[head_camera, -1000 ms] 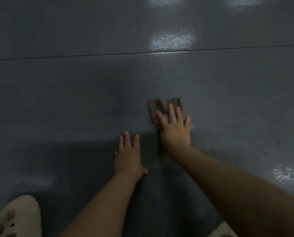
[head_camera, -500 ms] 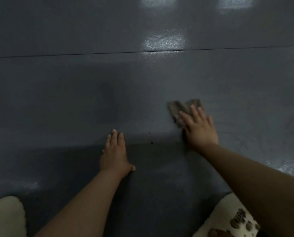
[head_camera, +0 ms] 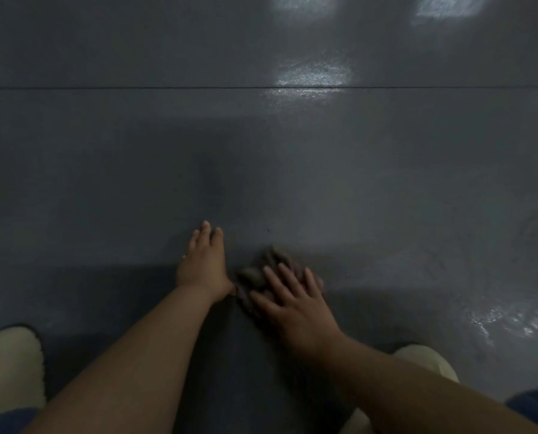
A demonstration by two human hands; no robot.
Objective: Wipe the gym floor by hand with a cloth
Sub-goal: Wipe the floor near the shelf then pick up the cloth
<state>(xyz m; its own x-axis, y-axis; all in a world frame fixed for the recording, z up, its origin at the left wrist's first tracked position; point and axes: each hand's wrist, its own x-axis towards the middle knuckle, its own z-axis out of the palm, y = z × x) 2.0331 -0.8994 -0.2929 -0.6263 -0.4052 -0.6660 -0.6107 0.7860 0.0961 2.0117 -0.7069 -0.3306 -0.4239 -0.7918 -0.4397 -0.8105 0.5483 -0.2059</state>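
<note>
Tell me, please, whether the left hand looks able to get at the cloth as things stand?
Probably yes: the left hand lies flat on the floor right beside the cloth, though the right hand covers much of it.

My arms were bare to past the elbow. I wore fluffy cream slippers (head_camera: 9, 369) with brown spots, and blue trousers (head_camera: 535, 402) at my knees.
</note>
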